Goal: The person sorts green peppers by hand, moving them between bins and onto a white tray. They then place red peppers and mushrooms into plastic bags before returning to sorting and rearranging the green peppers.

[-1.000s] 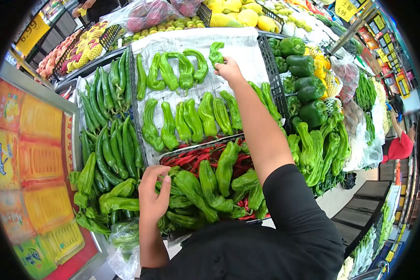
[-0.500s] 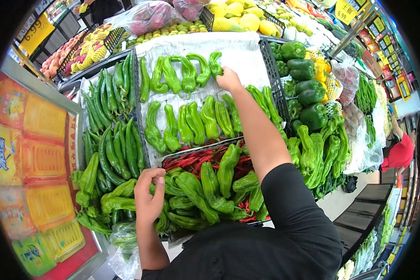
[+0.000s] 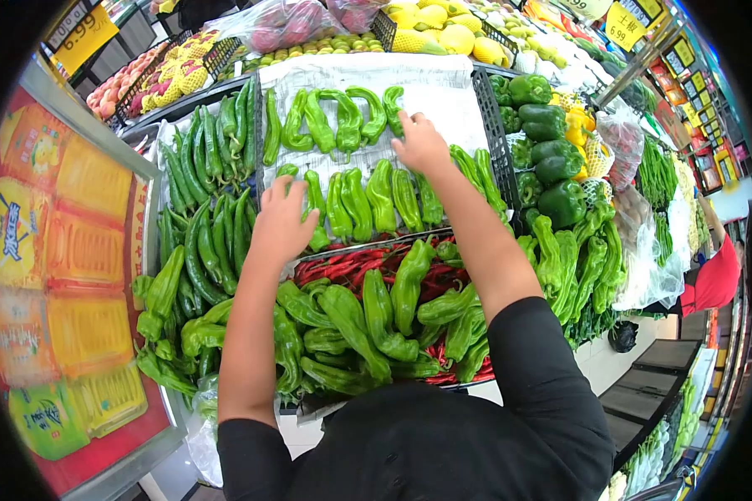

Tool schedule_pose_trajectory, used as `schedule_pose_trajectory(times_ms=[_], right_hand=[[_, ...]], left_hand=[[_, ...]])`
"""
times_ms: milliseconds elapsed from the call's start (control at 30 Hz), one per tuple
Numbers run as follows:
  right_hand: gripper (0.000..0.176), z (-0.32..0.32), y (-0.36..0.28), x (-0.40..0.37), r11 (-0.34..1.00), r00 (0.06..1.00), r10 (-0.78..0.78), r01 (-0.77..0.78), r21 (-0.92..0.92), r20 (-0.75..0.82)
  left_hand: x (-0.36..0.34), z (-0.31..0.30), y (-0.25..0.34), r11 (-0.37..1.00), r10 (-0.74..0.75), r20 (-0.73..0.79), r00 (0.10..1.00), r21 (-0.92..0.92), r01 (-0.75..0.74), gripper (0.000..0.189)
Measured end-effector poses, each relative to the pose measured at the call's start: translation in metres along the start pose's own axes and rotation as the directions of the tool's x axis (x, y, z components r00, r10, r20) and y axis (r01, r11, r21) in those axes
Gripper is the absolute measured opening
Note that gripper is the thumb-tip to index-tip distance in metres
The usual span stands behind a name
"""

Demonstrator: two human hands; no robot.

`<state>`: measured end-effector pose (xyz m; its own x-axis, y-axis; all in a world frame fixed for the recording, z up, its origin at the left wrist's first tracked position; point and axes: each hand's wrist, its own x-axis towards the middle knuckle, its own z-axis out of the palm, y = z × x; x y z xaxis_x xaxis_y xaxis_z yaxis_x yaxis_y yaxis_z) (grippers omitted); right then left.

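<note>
My right hand is open over the white lining, fingertips right beside the last long green pepper of the upper row. Over the left end of the lower row is my left hand, fingers apart and reaching across a green pepper; most of that pepper is hidden beneath it. Between the hands, more green peppers lie side by side. The upper row of curved peppers rests on the white lining of a black crate.
Red chillies and loose green peppers fill the near side. Long dark green peppers lie left, bell peppers right. A packaged-goods display borders the left. A person in red is at far right.
My left hand has moved up and forward from above the loose peppers onto the lower row's leftmost pepper. My right hand has let go of the upper row's last pepper and drawn back slightly.
</note>
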<state>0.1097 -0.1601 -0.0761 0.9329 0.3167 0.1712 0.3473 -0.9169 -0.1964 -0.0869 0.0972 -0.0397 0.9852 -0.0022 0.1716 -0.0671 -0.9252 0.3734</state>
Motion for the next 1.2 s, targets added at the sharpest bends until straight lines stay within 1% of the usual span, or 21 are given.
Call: schedule_pose_trajectory(times_ms=[100,133,200,233,300,367,400,500,567,667,767,900,967,1100,1167,1200], right_hand=[[0.057,-0.009,-0.026,-0.024,0.989,0.985,-0.14,0.143,-0.021,0.1],[0.053,-0.006,-0.032,-0.029,0.979,0.97,-0.195,0.201,-0.03,0.143],[0.052,-0.007,-0.046,-0.038,0.977,0.945,-0.206,0.213,0.001,0.253],[0.051,-0.008,-0.053,-0.042,0.976,0.928,-0.214,0.219,0.018,0.307],[0.056,-0.008,-0.064,-0.047,0.974,0.905,-0.213,0.227,0.007,0.368],[0.061,-0.006,-0.07,-0.049,0.979,0.888,-0.186,0.204,0.002,0.42],[0.065,-0.004,-0.068,-0.048,0.979,0.879,-0.189,0.206,0.009,0.439],[0.078,-0.005,-0.067,-0.049,0.979,0.845,-0.179,0.202,0.01,0.504],[0.086,-0.007,-0.07,-0.053,0.983,0.819,-0.147,0.183,-0.01,0.554],[0.089,-0.006,-0.08,-0.058,0.99,0.824,-0.103,0.14,-0.024,0.557],[0.086,0.0,-0.084,-0.058,0.992,0.848,-0.072,0.117,-0.052,0.526],[0.079,0.005,-0.08,-0.061,0.996,0.891,-0.083,0.088,0.009,0.446],[0.076,0.005,-0.078,-0.061,0.997,0.903,-0.08,0.065,0.052,0.421],[0.076,0.009,-0.075,-0.06,0.994,0.903,-0.108,0.101,0.04,0.416],[0.076,0.002,-0.074,-0.059,0.989,0.897,-0.146,0.138,0.049,0.418],[0.078,-0.006,-0.075,-0.057,0.988,0.884,-0.15,0.125,0.085,0.443]], left_hand=[[0.024,0.019,-0.002,0.985,-0.134,0.124,0.983,0.124,0.119,0.048],[0.029,0.024,-0.004,0.979,-0.173,0.164,0.971,0.133,0.152,0.051],[0.036,0.029,-0.005,0.964,-0.25,0.242,0.938,0.154,0.217,0.055],[0.037,0.031,-0.005,0.953,-0.277,0.269,0.922,0.202,0.227,0.057],[0.039,0.032,0.001,0.923,-0.335,0.314,0.888,0.299,0.243,0.061],[0.038,0.036,0.006,0.912,-0.353,0.311,0.882,0.325,0.251,0.063],[0.038,0.037,0.006,0.907,-0.363,0.312,0.878,0.336,0.256,0.064],[0.039,0.041,0.005,0.898,-0.405,0.398,0.823,0.345,0.274,0.066],[0.038,0.046,0.001,0.901,-0.407,0.387,0.827,0.317,0.296,0.066],[0.038,0.052,-0.002,0.9,-0.42,0.372,0.828,0.289,0.326,0.065],[0.038,0.057,-0.004,0.901,-0.425,0.346,0.837,0.256,0.351,0.062],[0.039,0.066,-0.014,0.913,-0.4,0.293,0.868,0.213,0.348,0.056],[0.04,0.066,-0.014,0.913,-0.396,0.301,0.867,0.226,0.339,0.054],[0.04,0.063,-0.014,0.914,-0.393,0.305,0.867,0.232,0.333,0.053],[0.037,0.058,-0.012,0.926,-0.36,0.278,0.891,0.219,0.306,0.055],[0.035,0.053,-0.012,0.931,-0.346,0.261,0.901,0.216,0.295,0.055]])
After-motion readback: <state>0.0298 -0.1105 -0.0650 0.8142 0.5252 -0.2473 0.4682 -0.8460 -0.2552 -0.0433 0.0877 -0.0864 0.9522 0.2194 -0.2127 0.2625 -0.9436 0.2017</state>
